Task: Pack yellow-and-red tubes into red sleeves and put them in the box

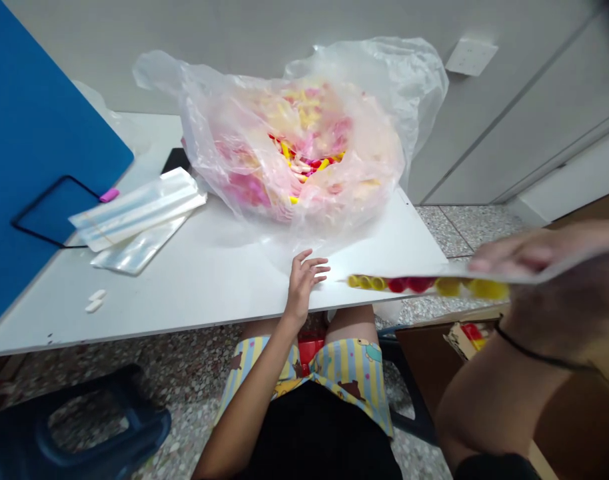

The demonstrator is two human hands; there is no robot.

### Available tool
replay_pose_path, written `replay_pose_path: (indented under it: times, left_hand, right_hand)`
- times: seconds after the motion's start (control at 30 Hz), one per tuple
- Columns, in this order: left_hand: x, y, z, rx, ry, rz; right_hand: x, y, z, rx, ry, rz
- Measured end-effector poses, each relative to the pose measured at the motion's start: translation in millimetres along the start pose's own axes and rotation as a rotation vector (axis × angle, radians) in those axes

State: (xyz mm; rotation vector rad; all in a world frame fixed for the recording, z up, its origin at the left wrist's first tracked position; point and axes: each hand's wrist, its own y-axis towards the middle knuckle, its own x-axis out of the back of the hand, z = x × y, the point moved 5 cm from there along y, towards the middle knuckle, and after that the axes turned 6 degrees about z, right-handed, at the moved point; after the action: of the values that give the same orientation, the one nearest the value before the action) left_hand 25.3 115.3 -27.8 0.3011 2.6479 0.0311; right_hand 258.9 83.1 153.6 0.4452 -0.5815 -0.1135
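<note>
Currently, the right hand [549, 245], blurred, is out past the right end of the counter [244, 287], its fingers closed around a narrow clear packet [418, 285]. That packet stretches level toward the middle, its far tip near the counter's front right corner, and shows a row of round pieces: small yellow ones at the tip, then red, then larger yellow ones close to the grip. A thin black band [539, 357] rings the right wrist.

The left hand [300, 283] hangs over the counter's front edge, fingers loosely spread and holding nothing, just in front of a big translucent plastic bag [369, 193]. The bag sits toward the back of the counter with its mouth gaping, and red, yellow, white and pink pieces [309, 163] lie heaped inside.

To the bag's left, clear flat sleeves [139, 207] lie overlapping, the upper stack banded, with a dark object [176, 160] partly hidden behind them. Two small white pieces [95, 300] rest nearer the front edge. A blue panel [44, 133] stands at the far left, a pink-tipped black wire frame [39, 200] beside it. Below right, an open cardboard box [414, 353] holds another packet [469, 335] with red and yellow pieces.
</note>
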Motion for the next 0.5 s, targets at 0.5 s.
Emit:
replay_pose_path:
  times: [0.5]
  left_hand:
    - [-3.4, -7.1, -22.0, -0.066, -0.028, 0.136]
  right_hand:
    - [-36.5, 28.8, -11.2, 0.108, 0.249, -0.353]
